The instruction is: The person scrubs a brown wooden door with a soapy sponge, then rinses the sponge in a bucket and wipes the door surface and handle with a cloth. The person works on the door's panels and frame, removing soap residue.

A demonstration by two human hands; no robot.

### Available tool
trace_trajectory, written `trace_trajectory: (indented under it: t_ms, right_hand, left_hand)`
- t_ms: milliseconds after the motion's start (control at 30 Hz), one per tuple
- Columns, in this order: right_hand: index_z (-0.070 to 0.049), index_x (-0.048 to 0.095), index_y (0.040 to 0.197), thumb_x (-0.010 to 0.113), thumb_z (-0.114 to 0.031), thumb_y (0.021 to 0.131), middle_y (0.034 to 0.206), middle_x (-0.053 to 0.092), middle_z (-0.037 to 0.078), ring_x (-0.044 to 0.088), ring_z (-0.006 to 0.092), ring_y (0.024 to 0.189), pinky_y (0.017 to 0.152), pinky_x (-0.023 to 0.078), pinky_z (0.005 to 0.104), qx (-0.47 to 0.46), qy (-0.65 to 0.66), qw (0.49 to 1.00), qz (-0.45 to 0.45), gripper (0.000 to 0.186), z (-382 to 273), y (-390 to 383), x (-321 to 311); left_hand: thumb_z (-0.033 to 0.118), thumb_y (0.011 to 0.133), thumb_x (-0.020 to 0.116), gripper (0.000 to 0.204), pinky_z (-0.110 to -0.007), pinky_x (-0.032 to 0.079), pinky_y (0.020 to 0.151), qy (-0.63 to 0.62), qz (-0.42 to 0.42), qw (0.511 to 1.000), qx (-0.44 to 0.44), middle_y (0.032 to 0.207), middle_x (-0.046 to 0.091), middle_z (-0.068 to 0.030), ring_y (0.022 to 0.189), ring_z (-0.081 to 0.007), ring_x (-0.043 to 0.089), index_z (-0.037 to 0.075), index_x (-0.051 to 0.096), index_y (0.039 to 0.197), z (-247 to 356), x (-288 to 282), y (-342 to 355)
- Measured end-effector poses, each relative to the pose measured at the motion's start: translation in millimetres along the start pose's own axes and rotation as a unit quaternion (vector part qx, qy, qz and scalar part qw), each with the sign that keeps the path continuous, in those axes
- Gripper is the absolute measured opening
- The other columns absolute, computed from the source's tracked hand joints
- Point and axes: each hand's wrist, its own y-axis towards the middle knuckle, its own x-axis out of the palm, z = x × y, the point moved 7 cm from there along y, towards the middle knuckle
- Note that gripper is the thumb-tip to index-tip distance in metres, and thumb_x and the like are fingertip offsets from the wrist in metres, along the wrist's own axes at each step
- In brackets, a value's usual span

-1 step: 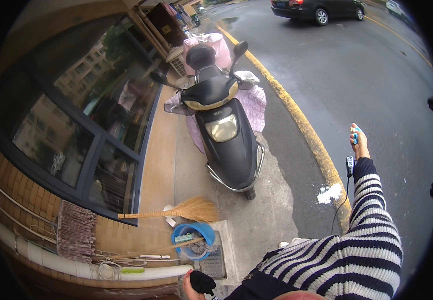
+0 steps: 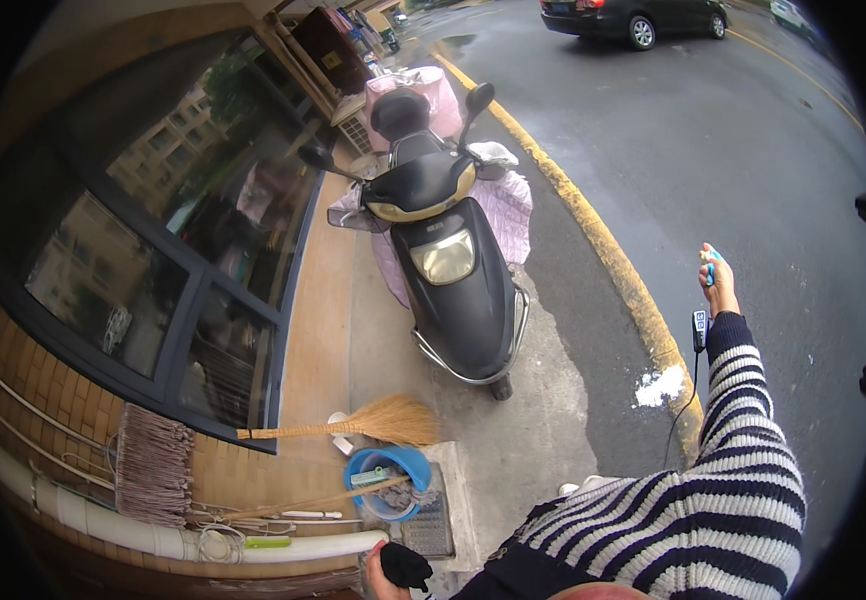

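My right hand (image 2: 721,292) is stretched out over the road at the right, its fingers closed around a small blue and pale thing (image 2: 712,264) too small to name. By that wrist hangs a small grey-white device (image 2: 700,330) on a thin black cord. At the bottom edge my left hand (image 2: 381,574) is partly cut off, closed on a black, cloth-like bundle (image 2: 408,568). Just beyond it stands a blue bucket (image 2: 415,463) with a grey mop head and a stick in it. A straw broom (image 2: 383,419) lies behind the bucket.
A black scooter (image 2: 458,290) with a pink quilted cover (image 2: 506,215) stands ahead. A yellow kerb (image 2: 608,240) borders the wet road, where a black car (image 2: 638,20) stands farther off. On the left are a window (image 2: 193,270), a mop (image 2: 155,462) and a white pipe (image 2: 323,545).
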Motion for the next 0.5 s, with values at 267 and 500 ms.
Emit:
trace_trajectory:
  t_ms: [267, 500]
  right_hand:
    - [-0.015, 0.071, 0.099, 0.065, -0.035, 0.099, 0.063, 0.050, -0.005, 0.040, 0.0081, 0.044, 0.040, 0.030, 0.0273, -0.038, -0.070, 0.994, 0.079, 0.022, -7, 27, 14]
    - [-0.012, 0.075, 0.100, 0.069, -0.040, 0.097, 0.072, 0.062, 0.000, 0.049, 0.0126, 0.051, 0.045, 0.036, 0.0323, -0.121, -0.122, 0.973, 0.156, 0.029, -17, 30, 23]
  left_hand:
    - [0.038, 0.106, 0.048, 0.041, -0.031, 0.044, 0.049, -0.021, -0.009, 0.997, -0.070, 0.063, 0.054, -0.0029, 0.052, -0.0180, 0.052, 0.014, 0.056, 0.075, 17, 25, -29]
    - [0.039, 0.105, 0.051, 0.040, -0.030, 0.041, 0.049, 0.044, 0.059, 0.997, -0.031, 0.064, 0.053, -0.0011, 0.053, -0.0161, 0.050, 0.015, 0.054, 0.074, 42, 50, -59]
